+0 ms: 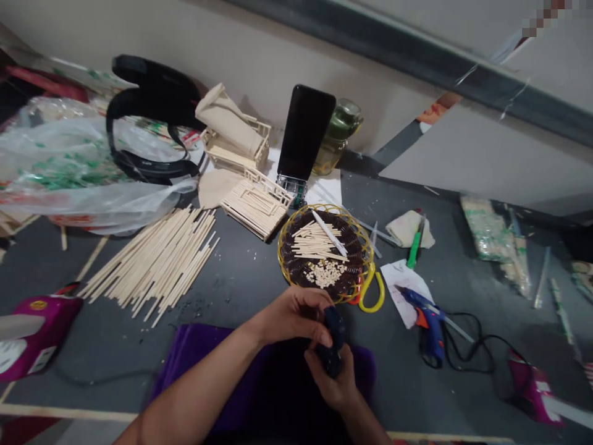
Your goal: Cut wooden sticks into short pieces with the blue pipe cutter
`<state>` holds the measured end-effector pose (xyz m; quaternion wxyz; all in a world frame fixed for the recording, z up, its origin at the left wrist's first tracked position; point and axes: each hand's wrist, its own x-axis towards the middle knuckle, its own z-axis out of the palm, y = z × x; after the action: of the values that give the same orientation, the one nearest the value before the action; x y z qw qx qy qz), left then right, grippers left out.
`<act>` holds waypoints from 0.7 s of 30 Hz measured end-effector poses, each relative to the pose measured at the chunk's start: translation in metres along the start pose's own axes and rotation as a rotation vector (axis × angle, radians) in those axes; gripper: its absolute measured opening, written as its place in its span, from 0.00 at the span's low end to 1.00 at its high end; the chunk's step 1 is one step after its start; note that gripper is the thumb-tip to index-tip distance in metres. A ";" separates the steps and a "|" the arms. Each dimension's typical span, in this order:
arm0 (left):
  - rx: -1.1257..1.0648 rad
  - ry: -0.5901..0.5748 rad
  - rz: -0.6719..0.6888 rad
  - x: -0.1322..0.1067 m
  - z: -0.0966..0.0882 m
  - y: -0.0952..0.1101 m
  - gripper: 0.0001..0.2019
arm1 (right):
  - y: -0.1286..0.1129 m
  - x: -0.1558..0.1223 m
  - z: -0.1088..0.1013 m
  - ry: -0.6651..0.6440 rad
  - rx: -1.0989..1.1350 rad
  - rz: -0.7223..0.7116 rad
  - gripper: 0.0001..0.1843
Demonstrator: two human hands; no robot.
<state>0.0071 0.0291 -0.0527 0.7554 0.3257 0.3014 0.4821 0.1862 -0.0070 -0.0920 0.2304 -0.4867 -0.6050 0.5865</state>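
My left hand [291, 318] is closed around the upper end of a small dark blue object [334, 327], whose kind I cannot make out. From below, my right hand [337, 382] grips the same object. Both hands are just in front of a round woven basket [282, 259] with a yellow rim. In the basket lie cut wooden sticks [317, 242], a heap of tiny wooden pieces [324, 273] and a white pen-like stick [330, 232]. Yellow-handled scissors [377, 293] rest partly under the basket's right side. Beneath my hands is purple cloth [204, 358].
Long wooden sticks [157, 259] fan out at left. Small stick-built models [256, 207] and a phone [306, 130] on a stand are behind. A glue gun [430, 334] with its cord, a green-handled cutter [414, 244] and a bagged stick bundle [486, 232] lie at right.
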 end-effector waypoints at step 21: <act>-0.480 0.458 0.066 -0.006 0.011 0.008 0.13 | -0.060 0.027 0.008 -0.258 0.480 0.128 0.16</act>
<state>0.0092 0.0240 -0.0384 0.7071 0.0312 0.3307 0.6242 0.1494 0.0220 -0.0457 0.2227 -0.3768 -0.4414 0.7834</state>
